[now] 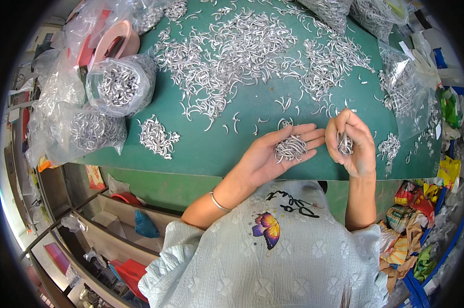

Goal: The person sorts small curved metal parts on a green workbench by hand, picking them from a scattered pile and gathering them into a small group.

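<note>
My left hand [262, 154] lies palm up above the near edge of the green tabletop [201, 154], fingers stretched out. A small heap of silvery curved metal pieces [291, 149] rests in its palm. Close beside its fingertips, my right hand [360, 141] is curled round more curved metal pieces [345, 144], which show between the fingers and palm. Beyond both hands, a broad spread of the same pieces [257, 46] covers the far middle of the table. A few loose ones lie just past my left hand.
Small piles sit at left [157, 137] and right [389, 147]. Clear bags of metal pieces [120, 87] stand at the left, beside a pink basket [124, 41]. Another bag [403, 97] lies at the right edge. Shelving [114, 226] is below left; colourful packets [416, 205] are at right.
</note>
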### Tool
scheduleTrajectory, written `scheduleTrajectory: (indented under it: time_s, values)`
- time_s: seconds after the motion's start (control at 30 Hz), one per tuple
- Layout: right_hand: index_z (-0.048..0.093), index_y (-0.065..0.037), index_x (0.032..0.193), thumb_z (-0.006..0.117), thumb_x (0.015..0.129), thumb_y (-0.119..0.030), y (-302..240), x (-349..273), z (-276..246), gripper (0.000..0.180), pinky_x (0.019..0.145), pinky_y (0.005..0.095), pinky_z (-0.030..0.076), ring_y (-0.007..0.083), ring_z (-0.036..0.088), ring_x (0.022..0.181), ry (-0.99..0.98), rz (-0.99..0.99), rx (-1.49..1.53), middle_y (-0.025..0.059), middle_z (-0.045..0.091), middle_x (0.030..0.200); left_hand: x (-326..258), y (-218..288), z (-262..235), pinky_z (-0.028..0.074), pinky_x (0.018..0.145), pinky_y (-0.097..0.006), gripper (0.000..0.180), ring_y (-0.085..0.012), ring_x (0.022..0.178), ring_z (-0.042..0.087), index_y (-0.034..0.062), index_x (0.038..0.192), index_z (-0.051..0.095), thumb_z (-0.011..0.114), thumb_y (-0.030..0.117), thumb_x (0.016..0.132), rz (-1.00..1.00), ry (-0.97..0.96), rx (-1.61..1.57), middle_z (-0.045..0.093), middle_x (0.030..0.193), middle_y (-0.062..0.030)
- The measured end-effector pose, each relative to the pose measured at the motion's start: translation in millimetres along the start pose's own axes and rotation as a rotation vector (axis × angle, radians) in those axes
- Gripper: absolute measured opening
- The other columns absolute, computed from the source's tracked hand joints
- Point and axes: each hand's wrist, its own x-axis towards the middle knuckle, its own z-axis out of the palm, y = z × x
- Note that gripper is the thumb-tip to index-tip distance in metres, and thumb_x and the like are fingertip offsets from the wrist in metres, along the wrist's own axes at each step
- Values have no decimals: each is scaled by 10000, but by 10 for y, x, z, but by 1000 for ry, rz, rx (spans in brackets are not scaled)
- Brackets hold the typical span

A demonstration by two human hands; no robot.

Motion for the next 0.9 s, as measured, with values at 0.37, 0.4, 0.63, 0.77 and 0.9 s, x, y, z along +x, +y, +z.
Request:
scheduleTrajectory:
  time_s: [0.37, 0.4, 0.63, 0.77, 0.9]
  values:
    - [618, 13, 972, 545, 850, -15, 167, -48, 176, 146, 464, 209, 403, 115, 563, 520, 143, -193, -798, 76, 647, 786, -43, -20, -33, 292, 1058, -421, 484, -281, 1213, 418, -96, 1283, 347, 410, 51, 826, 92, -84, 57, 426, 1292, -209]
    - [622, 9, 961, 556, 837, -17, 161, -40, 226, 143, 488, 226, 422, 132, 583, 543, 145, -178, -891, 83, 648, 774, -50, -23, -22, 302, 1053, -421, 470, -273, 1187, 439, -98, 1268, 367, 410, 48, 823, 91, -64, 80, 448, 1267, -202]
    - [636, -31, 903, 592, 791, -38, 198, 1, 301, 120, 531, 318, 463, 282, 603, 581, 90, -150, -1169, 141, 634, 743, -114, -4, -14, 375, 1006, -397, 393, -236, 1092, 509, -100, 1204, 442, 423, 29, 834, 40, 34, 178, 526, 1161, -157]
    - [610, -42, 885, 585, 792, -36, 181, -18, 305, 96, 498, 334, 454, 284, 594, 562, 176, -206, -1288, 124, 614, 689, -83, -2, -47, 395, 991, -379, 370, -226, 1077, 519, -89, 1201, 453, 421, 45, 857, 22, -78, 96, 534, 1152, -147]
    - [580, -64, 902, 587, 788, -36, 199, -57, 330, 118, 451, 343, 443, 270, 586, 537, 211, -437, -1572, 102, 594, 664, -40, -17, -64, 381, 998, -378, 371, -234, 1092, 513, -86, 1198, 457, 429, 101, 879, 46, -13, -1, 524, 1175, -158]
